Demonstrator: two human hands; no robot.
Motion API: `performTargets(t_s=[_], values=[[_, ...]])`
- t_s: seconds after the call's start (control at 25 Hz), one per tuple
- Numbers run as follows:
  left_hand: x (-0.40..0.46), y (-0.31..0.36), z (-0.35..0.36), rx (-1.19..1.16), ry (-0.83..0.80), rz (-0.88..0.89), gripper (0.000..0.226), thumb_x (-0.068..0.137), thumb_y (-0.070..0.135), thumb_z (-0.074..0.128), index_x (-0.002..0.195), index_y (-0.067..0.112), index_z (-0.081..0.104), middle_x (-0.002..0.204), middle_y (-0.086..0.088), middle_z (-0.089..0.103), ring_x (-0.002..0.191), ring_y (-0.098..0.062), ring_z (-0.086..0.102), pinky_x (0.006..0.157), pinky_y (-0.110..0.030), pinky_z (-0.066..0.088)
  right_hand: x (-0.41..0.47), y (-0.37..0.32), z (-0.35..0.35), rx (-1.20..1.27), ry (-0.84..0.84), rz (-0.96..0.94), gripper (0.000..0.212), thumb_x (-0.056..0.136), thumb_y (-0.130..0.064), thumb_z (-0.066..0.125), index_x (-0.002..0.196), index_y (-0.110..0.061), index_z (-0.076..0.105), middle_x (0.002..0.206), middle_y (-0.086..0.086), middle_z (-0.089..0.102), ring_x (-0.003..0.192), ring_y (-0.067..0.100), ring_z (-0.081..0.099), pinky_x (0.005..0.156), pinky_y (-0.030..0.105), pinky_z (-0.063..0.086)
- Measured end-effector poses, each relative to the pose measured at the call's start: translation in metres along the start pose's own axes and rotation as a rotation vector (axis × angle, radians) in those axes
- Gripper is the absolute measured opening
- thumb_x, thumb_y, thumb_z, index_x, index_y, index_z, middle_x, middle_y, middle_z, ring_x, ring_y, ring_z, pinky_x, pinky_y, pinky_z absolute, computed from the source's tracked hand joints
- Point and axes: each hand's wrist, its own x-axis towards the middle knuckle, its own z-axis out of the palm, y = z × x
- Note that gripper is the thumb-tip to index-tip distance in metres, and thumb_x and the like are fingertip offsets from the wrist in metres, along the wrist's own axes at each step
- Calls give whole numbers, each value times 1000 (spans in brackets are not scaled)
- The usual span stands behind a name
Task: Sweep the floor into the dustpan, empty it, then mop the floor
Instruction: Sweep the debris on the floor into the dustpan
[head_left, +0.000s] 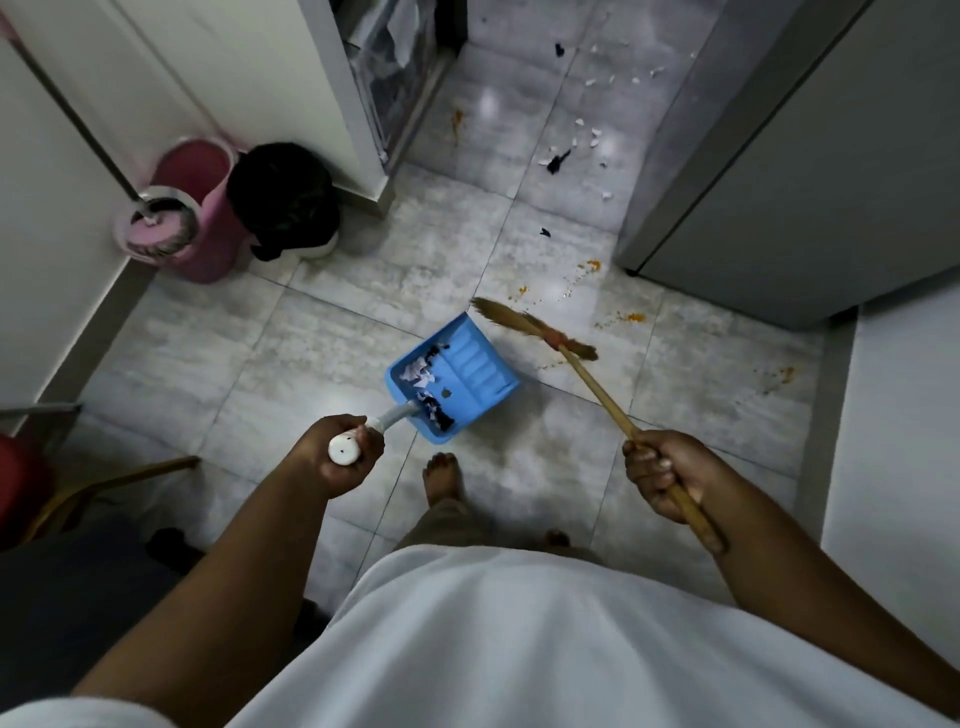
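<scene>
floor (363, 291) w/ grey tiles has white n black bits n orange spots far up by the fridge (779, 182). pink mop bucket (202, 218) n black bin (283, 200) sit in the corner. blue dustpan (467, 374) is by my foot, w/ paper bits in it. broom (535, 327) tip is just past its mouth. my left hand (340, 460) fingers wrap the pan stick, my right hand (660, 475) fingers wrap the broom stick. if i tip the pan, bits may fall out. a hard sweep may smear the orange stuff.
</scene>
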Motion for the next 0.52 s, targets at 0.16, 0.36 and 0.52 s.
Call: performTargets(t_s=[0.16, 0.36, 0.52], values=[[-3, 54, 15, 72, 9, -33, 24, 96, 22, 43, 97, -2, 45, 53, -6, 47, 32, -10, 48, 35, -14, 45, 10, -20, 55, 31, 1, -26, 35, 103, -24, 35, 72, -11, 44, 42, -5, 33, 25, 4, 28, 22, 13, 20], [-8, 119, 40, 144, 22, -1, 21, 97, 19, 43, 95, -2, 45, 55, -6, 46, 33, -8, 48, 36, -14, 46, 23, -46, 113, 52, -4, -38, 37, 104, -25, 35, 71, -11, 43, 42, -5, 32, 25, 4, 28, 22, 13, 20], [-7, 159, 66, 126, 5, 14, 22, 97, 19, 43, 96, -3, 46, 53, -8, 48, 33, -10, 49, 35, -15, 46, 35, -86, 143, 38, 5, -35, 36, 103, -25, 35, 72, -10, 43, 42, -5, 33, 24, 4, 28, 22, 13, 20]])
